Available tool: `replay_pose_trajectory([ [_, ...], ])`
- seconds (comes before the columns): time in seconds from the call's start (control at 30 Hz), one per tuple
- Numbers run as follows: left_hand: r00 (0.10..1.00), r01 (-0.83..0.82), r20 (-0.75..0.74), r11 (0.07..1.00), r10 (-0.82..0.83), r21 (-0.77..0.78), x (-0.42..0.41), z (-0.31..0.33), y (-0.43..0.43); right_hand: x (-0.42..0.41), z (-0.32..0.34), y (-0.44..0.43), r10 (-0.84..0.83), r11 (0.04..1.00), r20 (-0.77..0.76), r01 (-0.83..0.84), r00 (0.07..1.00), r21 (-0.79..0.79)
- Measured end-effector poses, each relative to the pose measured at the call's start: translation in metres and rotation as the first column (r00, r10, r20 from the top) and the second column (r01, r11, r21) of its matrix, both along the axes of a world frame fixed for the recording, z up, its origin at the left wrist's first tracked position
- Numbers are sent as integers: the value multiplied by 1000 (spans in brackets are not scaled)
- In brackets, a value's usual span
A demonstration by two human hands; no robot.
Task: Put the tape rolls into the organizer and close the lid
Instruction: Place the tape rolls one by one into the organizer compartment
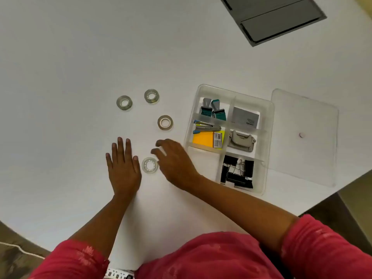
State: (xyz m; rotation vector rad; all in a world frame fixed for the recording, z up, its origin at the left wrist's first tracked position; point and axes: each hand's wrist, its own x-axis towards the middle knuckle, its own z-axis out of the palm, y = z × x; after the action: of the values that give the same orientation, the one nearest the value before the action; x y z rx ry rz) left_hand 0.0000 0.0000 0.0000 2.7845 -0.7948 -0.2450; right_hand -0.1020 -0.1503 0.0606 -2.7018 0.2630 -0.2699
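Several clear tape rolls lie flat on the white table (60, 77): one at the far left (124, 102), one beside it (151, 96), a brownish one (165, 122), and the nearest one (149, 165) between my hands. My left hand (123, 166) rests flat just left of that nearest roll, fingers spread. Over the roll's right side hovers my right hand (175, 162), fingers curled and apart, holding nothing. The clear organizer (267, 125) stands open to the right. Its clear lid (306, 137) lies flat on the table beside it.
The organizer holds stamps (212, 109), a grey box (245, 117), a stapler (205, 126), a yellow pad (207, 139), a hole punch (241, 140) and black binder clips (237, 171); its front left compartment (203, 163) is bare. A dark grey hatch (273, 17) sits at the back right. The table's edge runs close right of the lid.
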Motion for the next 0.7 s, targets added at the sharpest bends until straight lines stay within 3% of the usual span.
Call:
replay_pose_trajectory([
  [0.2,1000,-20,7,999,20,24,0,1,-1,20,-15,30,117,993,-167,-117,979,10],
  [0.4,999,-37,-12,999,38,17,1,-2,0,22,-17,38,104,990,-171,-118,980,-75],
  [0.7,999,-33,5,999,33,-7,0,-4,1,-18,35,3,-122,981,-97,135,988,141],
])
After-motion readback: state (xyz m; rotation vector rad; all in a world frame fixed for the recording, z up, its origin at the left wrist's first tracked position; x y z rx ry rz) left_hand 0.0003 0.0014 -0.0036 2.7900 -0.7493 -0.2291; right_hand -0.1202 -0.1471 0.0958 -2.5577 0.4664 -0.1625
